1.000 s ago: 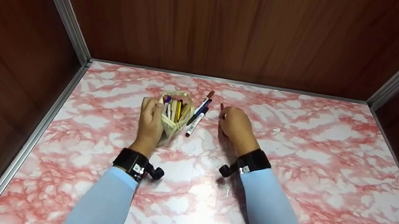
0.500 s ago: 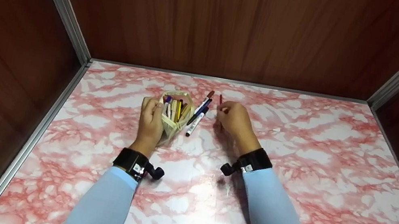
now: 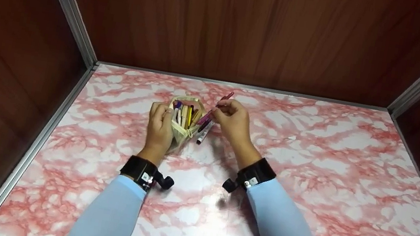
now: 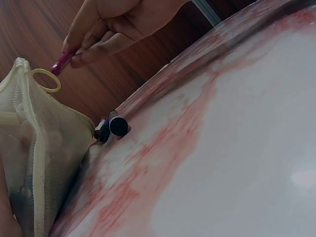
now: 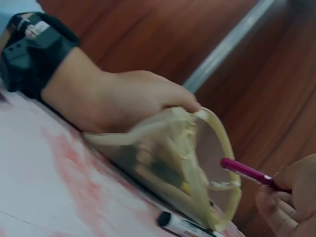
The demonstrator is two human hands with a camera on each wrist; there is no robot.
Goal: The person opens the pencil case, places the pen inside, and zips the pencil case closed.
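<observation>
My left hand [image 3: 159, 130] grips the side of a pale yellow mesh pencil pouch [image 3: 177, 137], whose mouth stands open. Several pens and markers [image 3: 184, 117] are inside it, white, yellow and brown among them. Between thumb and fingers, my right hand [image 3: 236, 126] pinches a magenta pen [image 5: 247, 172]. The pen slants, with its lower end close to the right side of the pouch mouth. In the left wrist view, a zip ring [image 4: 47, 80] hangs at the pouch's corner near the pen.
Just right of the pouch, a white marker with a black cap [image 3: 203, 135] lies on the table, with other pens beside it partly hidden by my right hand. Dark wood panels [image 3: 226, 25] wall the pink marbled table [image 3: 331, 191] at back and sides.
My right hand has lifted the magenta pen off the table and carried it left to the pouch mouth, tilting it on the way. My left hand stays on the pouch.
</observation>
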